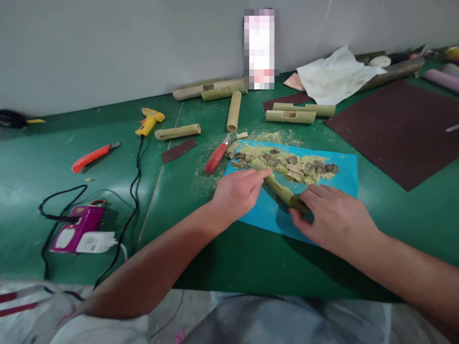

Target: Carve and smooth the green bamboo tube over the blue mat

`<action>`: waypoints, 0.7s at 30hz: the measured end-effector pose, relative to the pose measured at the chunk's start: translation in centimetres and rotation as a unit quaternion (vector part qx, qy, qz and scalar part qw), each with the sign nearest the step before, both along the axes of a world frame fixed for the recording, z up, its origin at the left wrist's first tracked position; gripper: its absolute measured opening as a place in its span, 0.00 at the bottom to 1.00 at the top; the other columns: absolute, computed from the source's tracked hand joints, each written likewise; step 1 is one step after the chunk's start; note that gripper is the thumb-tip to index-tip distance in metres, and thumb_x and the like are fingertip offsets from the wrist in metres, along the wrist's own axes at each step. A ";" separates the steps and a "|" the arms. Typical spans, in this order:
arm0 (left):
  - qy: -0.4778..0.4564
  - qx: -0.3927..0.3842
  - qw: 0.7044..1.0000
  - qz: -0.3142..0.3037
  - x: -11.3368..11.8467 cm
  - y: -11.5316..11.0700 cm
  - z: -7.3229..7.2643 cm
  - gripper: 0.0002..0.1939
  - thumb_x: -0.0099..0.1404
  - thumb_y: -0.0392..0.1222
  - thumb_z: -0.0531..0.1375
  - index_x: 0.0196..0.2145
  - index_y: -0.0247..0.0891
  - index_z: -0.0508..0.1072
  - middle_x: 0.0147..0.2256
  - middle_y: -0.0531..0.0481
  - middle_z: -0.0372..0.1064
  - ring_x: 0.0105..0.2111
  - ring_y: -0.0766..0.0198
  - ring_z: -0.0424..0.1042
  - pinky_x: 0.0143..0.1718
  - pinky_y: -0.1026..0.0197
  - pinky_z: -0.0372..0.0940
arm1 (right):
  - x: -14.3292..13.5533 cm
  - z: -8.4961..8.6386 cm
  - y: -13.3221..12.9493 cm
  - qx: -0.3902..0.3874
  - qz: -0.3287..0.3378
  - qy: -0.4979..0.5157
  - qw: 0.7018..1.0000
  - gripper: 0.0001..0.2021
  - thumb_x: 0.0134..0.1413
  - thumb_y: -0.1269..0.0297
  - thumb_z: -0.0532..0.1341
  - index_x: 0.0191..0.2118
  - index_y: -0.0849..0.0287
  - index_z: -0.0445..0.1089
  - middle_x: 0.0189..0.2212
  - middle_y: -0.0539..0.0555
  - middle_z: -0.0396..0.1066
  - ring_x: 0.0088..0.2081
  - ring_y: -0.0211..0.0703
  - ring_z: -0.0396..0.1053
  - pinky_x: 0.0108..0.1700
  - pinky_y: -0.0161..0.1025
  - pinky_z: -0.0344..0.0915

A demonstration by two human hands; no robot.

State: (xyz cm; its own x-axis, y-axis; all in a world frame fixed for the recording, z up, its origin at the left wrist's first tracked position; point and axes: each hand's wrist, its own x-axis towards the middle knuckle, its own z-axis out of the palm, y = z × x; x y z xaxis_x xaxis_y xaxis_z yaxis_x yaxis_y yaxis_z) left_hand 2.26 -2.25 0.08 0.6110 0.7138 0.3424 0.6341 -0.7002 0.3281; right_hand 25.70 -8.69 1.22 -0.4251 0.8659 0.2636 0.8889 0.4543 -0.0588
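A pale green bamboo tube (281, 190) with a notch cut in its side slants over a blue sheet (261, 217). My right hand (332, 215) is closed around its near end, with the thumb underneath. At the far end, my left hand (240, 191) is closed, its index finger laid across the tube and the other fingers curled beside it. Dark and pale bamboo chips (292, 165) and shavings lie heaped on the sheet, just beyond the tube. A red-handled knife (218, 155) rests left of the heap, blade pointing away.
Several cut bamboo tubes (290, 116) lie toward the wall. Brown sandpaper (398, 134) and white paper (337, 76) are on the right. To the left are a yellow glue gun (148, 122), an orange cutter (91, 158) and a purple power strip (81, 229) with trailing cords.
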 end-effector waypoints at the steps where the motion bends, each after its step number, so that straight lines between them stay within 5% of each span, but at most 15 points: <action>1: -0.004 -0.005 1.000 0.011 0.0 0.0 0.0 0.17 0.78 0.36 0.53 0.57 0.36 0.78 0.37 0.46 0.81 0.36 0.62 0.79 0.38 0.63 0.73 | 0.0 0.0 0.0 -0.001 -0.001 -0.001 1.000 0.10 0.62 0.61 0.60 0.29 0.56 0.71 0.27 0.55 0.72 0.32 0.46 0.71 0.34 0.42 0.60; 6: -0.001 -0.042 0.996 -0.084 0.3 -0.5 0.0 0.19 0.78 0.35 0.53 0.60 0.37 0.76 0.37 0.48 0.81 0.36 0.63 0.80 0.37 0.63 0.73 | 0.0 -0.1 0.0 0.011 0.004 0.012 1.000 0.10 0.61 0.62 0.60 0.28 0.56 0.70 0.26 0.54 0.71 0.30 0.46 0.70 0.32 0.41 0.58; 11: -0.024 -0.018 1.000 -0.008 -0.1 -0.1 0.0 0.17 0.78 0.36 0.54 0.57 0.35 0.79 0.36 0.46 0.81 0.34 0.62 0.79 0.37 0.62 0.73 | 0.0 -0.1 -0.1 0.014 -0.005 0.006 1.000 0.10 0.61 0.62 0.61 0.28 0.57 0.70 0.26 0.53 0.71 0.30 0.45 0.71 0.32 0.42 0.59; 16: 0.006 -0.048 0.993 -0.109 0.1 -0.4 -0.2 0.19 0.79 0.36 0.52 0.60 0.38 0.76 0.38 0.47 0.82 0.37 0.62 0.81 0.37 0.63 0.73 | 0.0 0.0 -0.1 0.018 0.000 0.008 1.000 0.10 0.61 0.62 0.61 0.28 0.56 0.70 0.25 0.53 0.71 0.30 0.45 0.72 0.32 0.41 0.60; 21: -0.022 -0.026 0.999 0.010 -0.4 0.2 -0.1 0.17 0.77 0.37 0.55 0.57 0.38 0.79 0.37 0.47 0.81 0.35 0.63 0.79 0.37 0.64 0.72 | 0.0 0.1 -0.1 0.016 0.000 0.004 1.000 0.10 0.61 0.62 0.60 0.29 0.57 0.71 0.27 0.54 0.72 0.31 0.45 0.72 0.33 0.42 0.60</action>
State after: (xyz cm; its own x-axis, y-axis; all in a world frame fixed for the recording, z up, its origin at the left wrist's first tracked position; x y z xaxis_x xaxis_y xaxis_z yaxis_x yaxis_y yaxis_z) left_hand 1.89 -2.07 -0.03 0.5818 0.7431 0.3306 0.6316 -0.6689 0.3919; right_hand 25.71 -8.74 1.28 -0.4221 0.8575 0.2941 0.8888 0.4553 -0.0520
